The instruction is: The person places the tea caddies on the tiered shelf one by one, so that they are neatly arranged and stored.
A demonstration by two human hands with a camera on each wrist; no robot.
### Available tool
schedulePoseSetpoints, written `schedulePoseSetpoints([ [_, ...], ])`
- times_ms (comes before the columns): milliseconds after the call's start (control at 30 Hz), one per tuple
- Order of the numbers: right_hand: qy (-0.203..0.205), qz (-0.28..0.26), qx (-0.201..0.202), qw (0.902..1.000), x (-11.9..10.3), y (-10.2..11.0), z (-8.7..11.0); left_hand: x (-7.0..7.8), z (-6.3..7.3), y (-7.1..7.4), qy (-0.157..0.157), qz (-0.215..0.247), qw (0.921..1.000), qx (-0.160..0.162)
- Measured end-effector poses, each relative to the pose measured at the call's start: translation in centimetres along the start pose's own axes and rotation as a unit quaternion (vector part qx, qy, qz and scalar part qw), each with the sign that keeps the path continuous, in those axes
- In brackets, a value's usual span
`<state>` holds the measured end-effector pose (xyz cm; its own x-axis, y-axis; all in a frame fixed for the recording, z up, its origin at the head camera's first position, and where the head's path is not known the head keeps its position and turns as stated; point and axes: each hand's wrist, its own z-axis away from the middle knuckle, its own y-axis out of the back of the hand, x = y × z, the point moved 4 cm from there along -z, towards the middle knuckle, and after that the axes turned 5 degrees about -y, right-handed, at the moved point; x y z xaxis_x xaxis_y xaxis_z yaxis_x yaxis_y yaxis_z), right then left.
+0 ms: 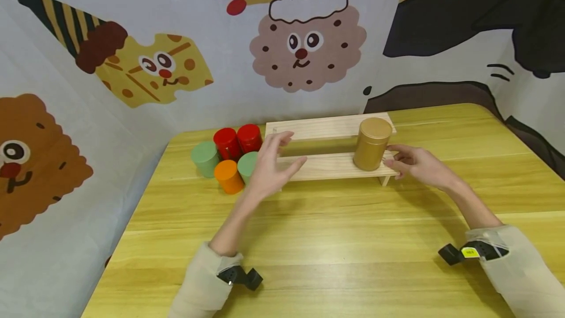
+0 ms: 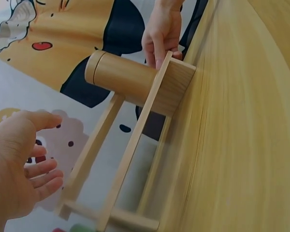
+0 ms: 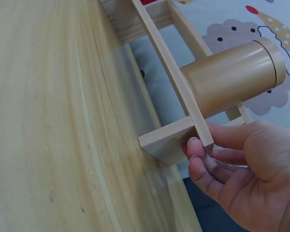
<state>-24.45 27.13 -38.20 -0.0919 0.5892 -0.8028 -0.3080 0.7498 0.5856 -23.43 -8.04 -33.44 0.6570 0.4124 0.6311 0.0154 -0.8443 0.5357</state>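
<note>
A two-tier wooden rack (image 1: pixel 322 167) stands on the table, and a gold lidded canister (image 1: pixel 373 144) sits upright at the right of its lower shelf. My right hand (image 1: pixel 421 165) is at the rack's right end. In the right wrist view, the fingers of that hand (image 3: pixel 251 169) pinch the end of the front shelf (image 3: pixel 176 79), beside the canister (image 3: pixel 234 77). Over the rack's left end is my left hand (image 1: pixel 270 168), thumb and fingers spread apart. The left wrist view shows this hand (image 2: pixel 21 164) apart from the rack (image 2: pixel 135 140), holding nothing.
Left of the rack cluster two red canisters (image 1: pixel 227 144), an orange one (image 1: pixel 228 177) and two green ones (image 1: pixel 205 159). My left hand partly covers one green canister (image 1: pixel 247 165). Behind the wooden table (image 1: pixel 318 259) hangs a cartoon-printed cloth (image 1: pixel 229 82).
</note>
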Motion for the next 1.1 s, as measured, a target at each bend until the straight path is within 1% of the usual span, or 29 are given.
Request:
schedulePoseSetpoints([
  [100,0.001,0.0,-0.001,1.0,0.0,0.0,0.0,-0.3,0.3,0.6,0.004,-0.001,1.0,-0.001],
  [233,0.004,-0.002,-0.002,1.0,0.0,0.0,-0.1,-0.7,0.8,1.4,0.001,-0.002,1.0,0.002],
  [533,0.006,-0.001,0.0,1.0,0.1,0.1,-0.1,-1.8,1.7,3.3,-0.01,-0.034,0.9991,0.023],
  [733,0.004,-0.002,-0.001,1.0,0.1,0.1,-0.1,-2.4,2.2,4.5,-0.009,-0.049,0.998,0.039],
  [867,0.001,-0.003,-0.001,1.0,0.0,0.2,-0.1,-2.8,2.5,5.3,0.001,-0.055,0.9975,0.045],
  [1100,-0.001,-0.001,0.0,1.0,0.1,0.1,-0.2,-3.2,2.8,6.3,0.024,-0.054,0.9973,0.044],
])
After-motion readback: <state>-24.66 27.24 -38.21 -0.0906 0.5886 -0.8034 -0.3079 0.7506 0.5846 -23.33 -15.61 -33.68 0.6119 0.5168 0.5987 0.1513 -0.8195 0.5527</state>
